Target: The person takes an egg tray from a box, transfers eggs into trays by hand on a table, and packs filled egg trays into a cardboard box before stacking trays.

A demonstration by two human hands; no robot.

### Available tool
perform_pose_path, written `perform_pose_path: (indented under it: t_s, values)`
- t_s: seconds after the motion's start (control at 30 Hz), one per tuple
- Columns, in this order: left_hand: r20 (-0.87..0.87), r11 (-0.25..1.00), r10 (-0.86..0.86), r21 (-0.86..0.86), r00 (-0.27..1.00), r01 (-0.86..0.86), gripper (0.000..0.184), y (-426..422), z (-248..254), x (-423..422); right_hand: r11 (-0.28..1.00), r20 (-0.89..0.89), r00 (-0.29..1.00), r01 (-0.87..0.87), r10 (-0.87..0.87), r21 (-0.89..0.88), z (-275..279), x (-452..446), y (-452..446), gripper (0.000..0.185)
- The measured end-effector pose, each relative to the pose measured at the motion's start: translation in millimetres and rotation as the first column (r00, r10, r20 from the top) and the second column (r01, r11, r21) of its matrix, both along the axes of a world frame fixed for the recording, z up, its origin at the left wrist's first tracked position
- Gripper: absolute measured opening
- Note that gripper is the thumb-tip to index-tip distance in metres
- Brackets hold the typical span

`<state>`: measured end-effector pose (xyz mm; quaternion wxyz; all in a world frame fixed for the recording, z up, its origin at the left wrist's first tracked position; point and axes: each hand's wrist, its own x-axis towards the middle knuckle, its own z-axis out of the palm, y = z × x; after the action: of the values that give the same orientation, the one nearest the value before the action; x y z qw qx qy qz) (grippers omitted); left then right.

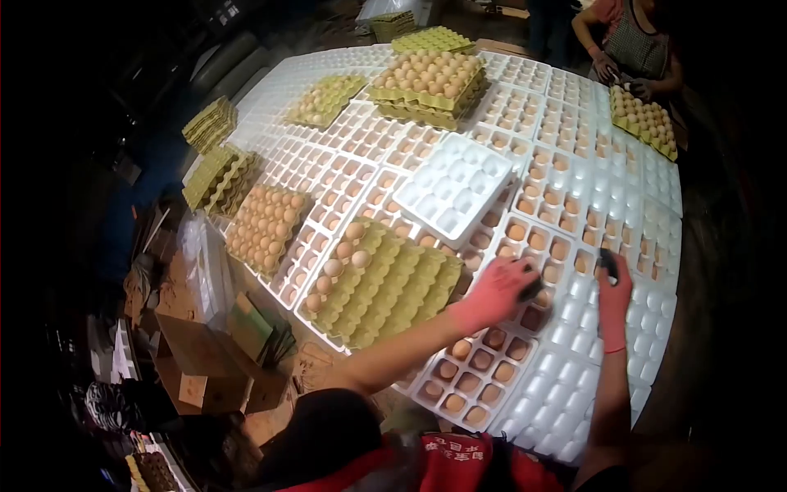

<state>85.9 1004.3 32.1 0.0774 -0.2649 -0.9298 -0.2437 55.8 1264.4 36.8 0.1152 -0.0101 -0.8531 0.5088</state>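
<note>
My left hand (pixel 500 293), in a pink glove with dark fingertips, reaches over a white foam egg tray (pixel 489 424) with brown eggs in its cells. Its fingers are curled downward, and anything inside them is hidden. To the right, my right hand (pixel 615 299) wears a matching glove. Its dark fingers are bent over the foam trays near some eggs; I cannot make out what they grip. Left of my left hand lies a yellow-green pulp egg tray (pixel 393 287), mostly bare, with several eggs (pixel 332 268) along its left side.
An upturned white foam tray (pixel 455 184) lies across filled ones. Stacked pulp trays of eggs (pixel 428 78) stand farther back, and another egg-filled tray (pixel 266 228) is at left. A co-worker (pixel 639 49) handles an egg tray (pixel 642 121). Cardboard boxes (pixel 201 353) stand beside the table.
</note>
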Motion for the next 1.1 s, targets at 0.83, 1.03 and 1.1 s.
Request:
perform_pose_path:
  t_s: [0.83, 1.03, 1.1]
  values:
    - [0.803, 0.305, -0.099, 0.587, 0.588, -0.75, 0.029, -410, 17, 179, 0.156, 0.115, 0.443, -0.53, 0.889, 0.834, -3, -47, -460, 0.034]
    - [0.111, 0.883, 0.106, -0.467, 0.988, -0.042, 0.054, -385, -6, 144, 0.581, 0.198, 0.552, -0.709, 0.81, -0.401, 28, -31, -429, 0.064]
    - [0.055, 0.885, 0.058, -0.465, 0.997, -0.025, 0.052, -390, -16, 137, 0.489, 0.145, 0.507, -0.861, 0.85, 0.141, 22, -21, -442, 0.052]
